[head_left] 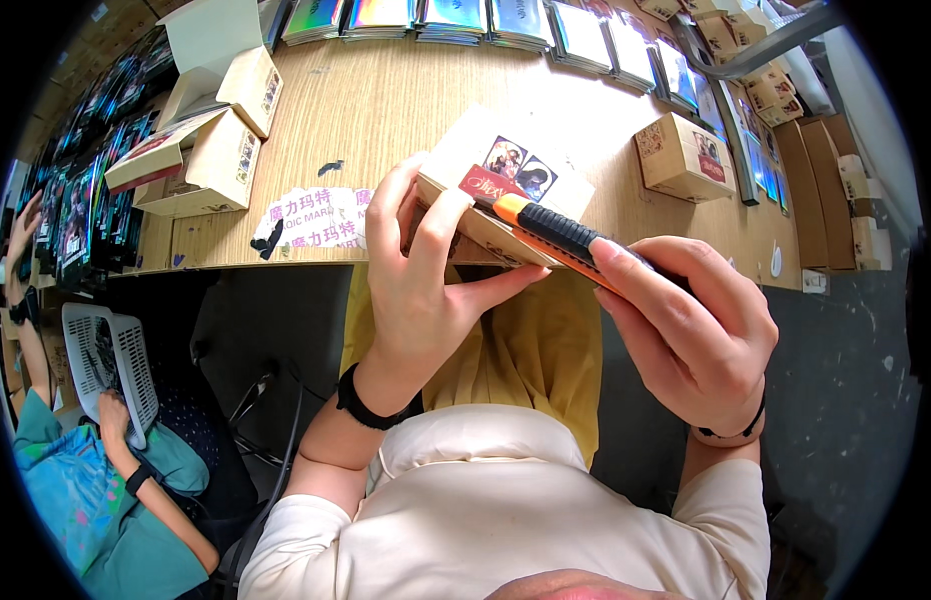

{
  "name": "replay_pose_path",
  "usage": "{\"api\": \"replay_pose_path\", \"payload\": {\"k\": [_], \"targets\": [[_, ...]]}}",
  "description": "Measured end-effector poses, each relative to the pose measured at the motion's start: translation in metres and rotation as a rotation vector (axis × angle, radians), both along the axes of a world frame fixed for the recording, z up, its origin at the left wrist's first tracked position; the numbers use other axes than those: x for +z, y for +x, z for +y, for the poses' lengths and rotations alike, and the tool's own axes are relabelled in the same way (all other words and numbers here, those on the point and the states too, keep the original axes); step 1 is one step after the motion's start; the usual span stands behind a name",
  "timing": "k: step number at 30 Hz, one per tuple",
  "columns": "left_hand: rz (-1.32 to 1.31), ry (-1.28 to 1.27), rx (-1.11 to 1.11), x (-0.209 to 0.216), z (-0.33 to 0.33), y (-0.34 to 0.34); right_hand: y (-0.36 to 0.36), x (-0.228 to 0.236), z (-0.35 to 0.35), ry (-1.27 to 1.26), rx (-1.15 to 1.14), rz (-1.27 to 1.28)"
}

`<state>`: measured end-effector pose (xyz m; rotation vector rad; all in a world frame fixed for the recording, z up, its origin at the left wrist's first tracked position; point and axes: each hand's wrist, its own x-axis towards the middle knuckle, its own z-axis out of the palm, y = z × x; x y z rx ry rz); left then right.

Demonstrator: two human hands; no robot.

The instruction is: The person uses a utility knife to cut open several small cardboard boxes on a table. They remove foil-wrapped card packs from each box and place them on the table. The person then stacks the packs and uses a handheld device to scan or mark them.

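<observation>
My left hand [416, 250] grips a small cream cardboard box [456, 160] at the table's front edge, fingers over its near side and thumb below. The box has a red label and two dark pictures on a pale panel. In my right hand [691, 320] is an orange and black utility knife [551, 232], fingers wrapped round its handle. Its front end lies against the box by the red label, close to my left fingertips. Whether the blade is out, I cannot make out.
Two open cream boxes [211, 165] stand at the left, and a closed box [684, 158] at the right. Stacks of shiny cards [451, 18] line the table's back. Dark foil packs [96, 215] pile up at the far left, where a co-worker holds a white basket [136, 375].
</observation>
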<state>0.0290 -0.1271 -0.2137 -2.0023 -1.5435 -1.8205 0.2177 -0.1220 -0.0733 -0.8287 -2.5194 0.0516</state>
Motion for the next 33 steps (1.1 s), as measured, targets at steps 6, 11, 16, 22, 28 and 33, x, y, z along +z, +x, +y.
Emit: {"api": "replay_pose_path", "payload": {"k": [6, 11, 16, 22, 28, 33], "targets": [[-0.039, -0.022, -0.041, 0.002, -0.003, 0.002, -0.008, 0.013, -0.003, -0.030, -0.028, -0.074], [-0.047, -0.020, -0.047, 0.003, -0.003, 0.003, -0.009, 0.014, -0.001, -0.041, -0.009, -0.085], [-0.034, -0.028, -0.045, 0.005, -0.003, 0.003, -0.007, 0.019, -0.004, -0.039, -0.027, -0.113], [-0.043, -0.025, -0.048, 0.002, -0.004, 0.005, -0.005, 0.027, -0.017, -0.050, -0.094, -0.176], [-0.027, -0.015, -0.045, 0.003, -0.004, 0.003, -0.001, 0.025, -0.016, -0.008, -0.074, -0.154], [-0.019, -0.011, -0.005, 0.000, -0.004, 0.004, 0.012, 0.026, -0.016, -0.123, -0.108, -0.112]]}}
